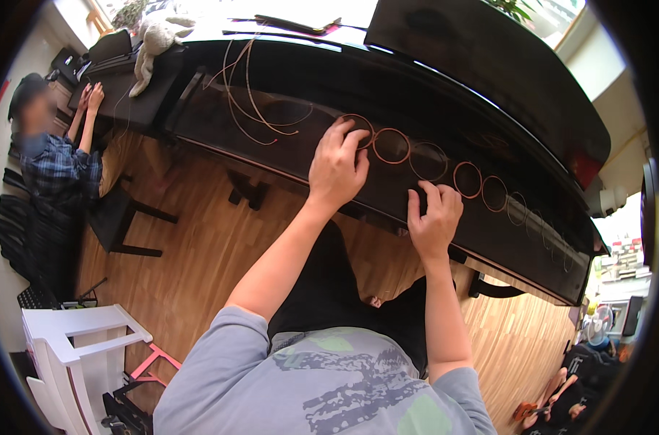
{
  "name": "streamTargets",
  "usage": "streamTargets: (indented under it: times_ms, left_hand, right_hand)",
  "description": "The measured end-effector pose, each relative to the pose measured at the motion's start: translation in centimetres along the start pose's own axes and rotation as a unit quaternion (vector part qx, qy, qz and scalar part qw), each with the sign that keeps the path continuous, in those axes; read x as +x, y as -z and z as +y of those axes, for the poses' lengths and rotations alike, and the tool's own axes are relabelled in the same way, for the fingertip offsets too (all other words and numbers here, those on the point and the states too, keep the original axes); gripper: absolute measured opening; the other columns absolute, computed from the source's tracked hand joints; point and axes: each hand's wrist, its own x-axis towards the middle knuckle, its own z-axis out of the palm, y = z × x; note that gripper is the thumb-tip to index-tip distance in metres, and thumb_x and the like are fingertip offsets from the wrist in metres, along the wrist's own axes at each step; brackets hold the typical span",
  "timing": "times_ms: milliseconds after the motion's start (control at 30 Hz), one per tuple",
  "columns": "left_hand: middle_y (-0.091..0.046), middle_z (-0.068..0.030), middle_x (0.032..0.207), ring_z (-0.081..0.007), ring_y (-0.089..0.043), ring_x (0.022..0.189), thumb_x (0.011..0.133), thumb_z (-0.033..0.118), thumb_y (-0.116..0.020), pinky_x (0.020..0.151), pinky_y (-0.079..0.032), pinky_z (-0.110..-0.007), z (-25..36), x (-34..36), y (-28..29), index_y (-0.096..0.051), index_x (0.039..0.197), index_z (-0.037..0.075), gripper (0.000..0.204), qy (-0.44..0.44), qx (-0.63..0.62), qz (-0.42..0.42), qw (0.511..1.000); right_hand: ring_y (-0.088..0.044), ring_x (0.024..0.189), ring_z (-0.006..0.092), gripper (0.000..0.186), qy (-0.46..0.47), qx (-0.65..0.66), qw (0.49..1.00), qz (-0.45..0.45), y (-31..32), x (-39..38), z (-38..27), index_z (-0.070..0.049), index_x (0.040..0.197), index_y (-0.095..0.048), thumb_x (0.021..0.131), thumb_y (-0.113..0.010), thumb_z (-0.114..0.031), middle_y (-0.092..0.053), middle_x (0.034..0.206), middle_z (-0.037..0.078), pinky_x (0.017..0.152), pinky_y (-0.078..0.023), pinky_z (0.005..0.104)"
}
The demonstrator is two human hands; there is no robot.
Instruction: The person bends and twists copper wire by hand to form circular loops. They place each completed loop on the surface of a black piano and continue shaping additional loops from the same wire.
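Observation:
A row of coiled strings, several copper (pixel 391 130) and others thinner and paler (pixel 518 208), lies along the black piano's closed keyboard lid (pixel 199 127). My left hand (pixel 338 161) rests over the leftmost copper coil, fingertips apart and bent onto it; whether it grips the coil is unclear. My right hand (pixel 434 217) has bent, separated fingers on the lid just below the middle coils, holding nothing. Left of the coils, loose pale strings with small end pieces (pixel 260 127) lie in tangled loops.
A seated person (pixel 57 156) at the left has both hands raised by a dark keyboard instrument with a plush toy (pixel 155 40). A black bench (pixel 130 221) and white frame (pixel 83 333) stand lower left. Another person with a small stringed instrument (pixel 525 409) is lower right.

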Motion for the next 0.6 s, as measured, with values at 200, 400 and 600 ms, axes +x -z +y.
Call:
streamTargets:
  times_ms: [200, 400, 600]
  left_hand:
    - [-0.063, -0.0087, 0.082, -0.0224, -0.058, 0.077, 0.079, 0.005, -0.072, 0.073, -0.046, -0.034, 2.7, -1.5, 2.0, -0.063, 0.084, 0.004, 0.011, 0.134, -0.361, 0.025, 0.922]
    - [-0.061, -0.0057, 0.077, -0.0203, -0.056, 0.072, 0.086, 0.01, -0.068, 0.067, -0.045, -0.033, 14.1, -1.9, 12.0, -0.066, 0.079, 0.005, 0.009, 0.035, -0.765, -0.091, 0.637]
    - [-0.06, -0.0112, 0.098, -0.0193, -0.056, 0.084, 0.09, 0.007, -0.062, 0.071, -0.043, -0.029, 18.4, -2.1, 14.1, -0.068, 0.108, -0.001, 0.02, 0.012, -0.883, -0.067, 0.464]
  right_hand:
    - [-0.055, 0.064, 0.0258, 0.014, 0.007, 0.041, 0.999, 0.009, -0.7, -0.9, 0.3, -0.008, 0.088, -0.062, 0.081, -0.071, -0.016, -0.054, 0.074, 0.006, 0.054, -0.044, 0.036]
    - [-0.058, 0.064, 0.0297, 0.013, 0.024, 0.04, 0.999, -0.003, -0.8, -0.9, -0.1, -0.006, 0.089, -0.062, 0.084, -0.067, -0.016, -0.058, 0.074, 0.01, 0.055, -0.045, 0.0379]
    - [-0.055, 0.06, 0.0275, 0.014, 0.008, 0.047, 0.999, -0.018, -0.4, -1.3, -0.2, -0.004, 0.092, -0.062, 0.085, -0.067, -0.015, -0.057, 0.073, 0.009, 0.054, -0.044, 0.0359]
